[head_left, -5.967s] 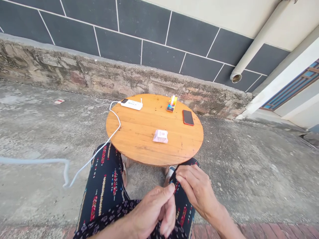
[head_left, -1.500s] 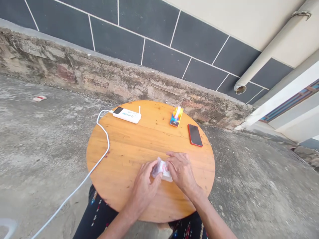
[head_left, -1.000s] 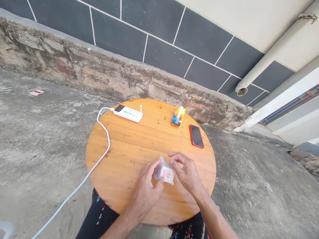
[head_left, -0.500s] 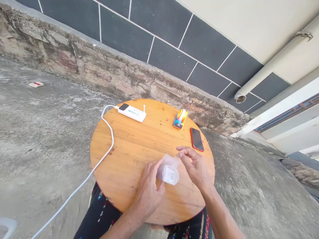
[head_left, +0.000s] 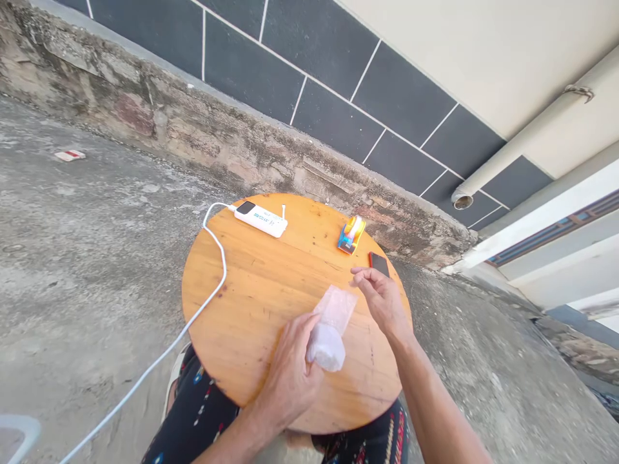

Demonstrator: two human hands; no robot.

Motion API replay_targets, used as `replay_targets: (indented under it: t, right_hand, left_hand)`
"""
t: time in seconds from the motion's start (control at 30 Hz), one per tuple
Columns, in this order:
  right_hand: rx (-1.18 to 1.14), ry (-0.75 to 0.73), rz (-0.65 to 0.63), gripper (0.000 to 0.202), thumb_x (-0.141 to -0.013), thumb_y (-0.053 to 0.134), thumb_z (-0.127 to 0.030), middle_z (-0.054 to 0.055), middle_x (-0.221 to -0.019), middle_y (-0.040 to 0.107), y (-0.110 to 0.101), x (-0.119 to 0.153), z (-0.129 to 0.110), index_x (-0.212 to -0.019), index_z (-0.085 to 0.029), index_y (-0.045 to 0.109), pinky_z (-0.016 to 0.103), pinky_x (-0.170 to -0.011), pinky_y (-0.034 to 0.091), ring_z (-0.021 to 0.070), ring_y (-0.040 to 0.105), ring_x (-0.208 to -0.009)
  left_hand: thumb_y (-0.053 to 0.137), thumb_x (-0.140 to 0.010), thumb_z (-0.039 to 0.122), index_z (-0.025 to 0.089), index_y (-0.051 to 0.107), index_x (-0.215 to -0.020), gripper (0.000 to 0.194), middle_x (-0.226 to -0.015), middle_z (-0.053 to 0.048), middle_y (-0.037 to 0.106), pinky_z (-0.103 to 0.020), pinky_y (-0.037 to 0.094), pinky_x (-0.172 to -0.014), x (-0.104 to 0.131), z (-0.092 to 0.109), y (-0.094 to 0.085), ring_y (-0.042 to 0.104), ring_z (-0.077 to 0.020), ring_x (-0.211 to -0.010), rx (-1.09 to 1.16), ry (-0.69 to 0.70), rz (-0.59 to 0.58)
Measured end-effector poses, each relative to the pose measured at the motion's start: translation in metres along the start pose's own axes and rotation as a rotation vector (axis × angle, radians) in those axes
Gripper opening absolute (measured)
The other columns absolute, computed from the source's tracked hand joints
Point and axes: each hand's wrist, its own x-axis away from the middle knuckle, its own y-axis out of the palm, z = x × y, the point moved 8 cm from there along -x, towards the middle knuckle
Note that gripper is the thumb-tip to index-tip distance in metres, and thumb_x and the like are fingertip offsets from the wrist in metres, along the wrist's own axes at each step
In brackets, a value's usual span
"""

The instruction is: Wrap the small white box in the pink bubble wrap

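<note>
One rounded, translucent pinkish plastic-wrapped bundle (head_left: pixel 327 348) sits clamped in my left hand (head_left: pixel 294 368); I cannot tell if my right hand (head_left: pixel 384 304), curled near the loose flap (head_left: pixel 337 306), grips anything

A: What hems in your right hand (head_left: pixel 380 299)?
B: The phone (head_left: pixel 380 263) lies just beyond your knuckles, partly hidden by your hand; the tape dispenser (head_left: pixel 351 236) stands near, farther off and slightly left.
A: And between your hands?
B: The wrapped bundle (head_left: pixel 327 349) sits in your left hand (head_left: pixel 294 364), its loose flap (head_left: pixel 337 307) reaching close to your right fingertips, so little space separates them.
A: Where do you have open wood?
B: On the table (head_left: pixel 256 283), from your left knuckles to the white device (head_left: pixel 264 221), then between device and dispenser to the far rim. The cable (head_left: pixel 223 258) bounds your left; the stone ledge (head_left: pixel 271 158) stands beyond.
</note>
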Motion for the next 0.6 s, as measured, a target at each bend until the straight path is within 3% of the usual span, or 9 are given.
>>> replay_targets:
  t: [0.2,0.37,0.43,0.6]
  right_hand:
    - [0.045,0.003,0.032,0.029,-0.082,0.052,-0.042,0.01,-0.104,0.069,0.004,-0.017,0.009,-0.071,-0.018,0.064,0.034,-0.084,0.044,0.024,0.062,-0.095]
    - [0.077,0.012,0.112,0.035,-0.084,0.049,-0.046,0.009,-0.097,0.069,-0.008,0.004,0.001,-0.095,-0.017,0.064,0.034,-0.08,0.045,0.0222,0.062,-0.087]
    - [0.122,0.0,0.06,0.031,-0.084,0.052,-0.046,0.006,-0.09,0.068,-0.007,0.019,-0.007,-0.091,-0.018,0.064,0.031,-0.074,0.045,0.0199,0.062,-0.08]
    - [0.369,0.024,-0.21,0.024,-0.083,0.057,-0.043,0.0,-0.068,0.064,0.018,0.057,-0.015,-0.081,-0.02,0.062,0.025,-0.06,0.04,0.0158,0.058,-0.063]
  left_hand:
    - [0.047,-0.065,0.002,0.021,0.044,-0.127,0.064,-0.13,-0.011,0.045,-0.044,0.035,-0.107,0.003,0.005,-0.003,0.041,-0.026,-0.124,-0.003,-0.006,-0.047]
    - [0.047,-0.065,0.002,0.019,0.049,-0.12,0.058,-0.128,-0.011,0.047,-0.044,0.035,-0.107,0.004,0.003,-0.005,0.042,-0.0258,-0.123,-0.033,-0.027,-0.039]
    - [0.048,-0.065,0.003,0.019,0.051,-0.119,0.057,-0.127,-0.011,0.048,-0.044,0.036,-0.107,0.004,0.002,-0.005,0.043,-0.0261,-0.122,-0.043,-0.03,-0.035]
    - [0.053,-0.066,0.008,0.02,0.052,-0.117,0.052,-0.124,-0.01,0.051,-0.043,0.04,-0.103,0.003,0.003,-0.006,0.047,-0.0259,-0.119,-0.038,-0.028,-0.022]
